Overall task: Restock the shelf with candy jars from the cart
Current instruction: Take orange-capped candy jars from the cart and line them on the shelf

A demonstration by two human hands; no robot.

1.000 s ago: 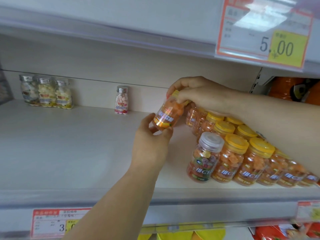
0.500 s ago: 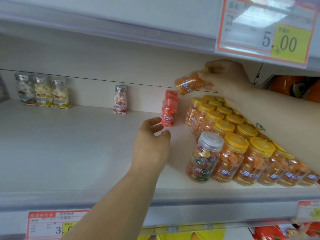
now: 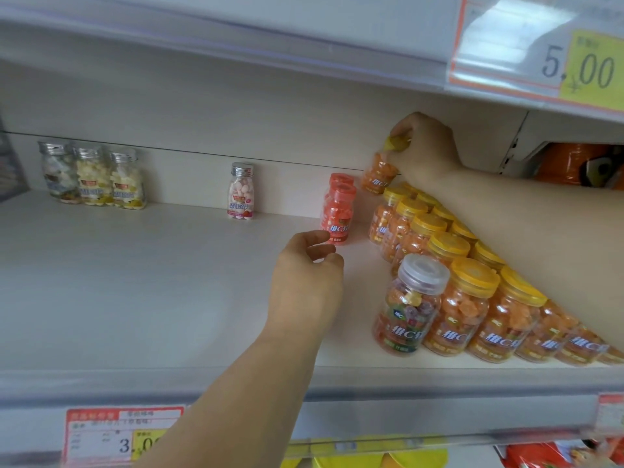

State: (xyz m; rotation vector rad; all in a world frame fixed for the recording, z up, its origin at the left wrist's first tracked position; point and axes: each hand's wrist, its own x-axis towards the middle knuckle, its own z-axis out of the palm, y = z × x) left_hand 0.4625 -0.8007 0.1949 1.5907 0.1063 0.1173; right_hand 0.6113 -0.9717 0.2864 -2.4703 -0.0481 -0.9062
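Orange yellow-lidded plastic candy jar (image 3: 377, 179) is pinched by right hand (image 3: 427, 146) fingers; left hand (image 3: 304, 282) fingers apart, empty; white shelf (image 3: 135, 282) mostly unfilled.

The white shelf (image 3: 135, 282) carries three silver-capped jars (image 3: 94, 179) far left and a pink-candy jar (image 3: 240, 194) mid-back. Red jars (image 3: 338, 212) stand left of packed yellow-lidded jars (image 3: 472, 312), with a clear-lidded jar (image 3: 410, 309) nearest.
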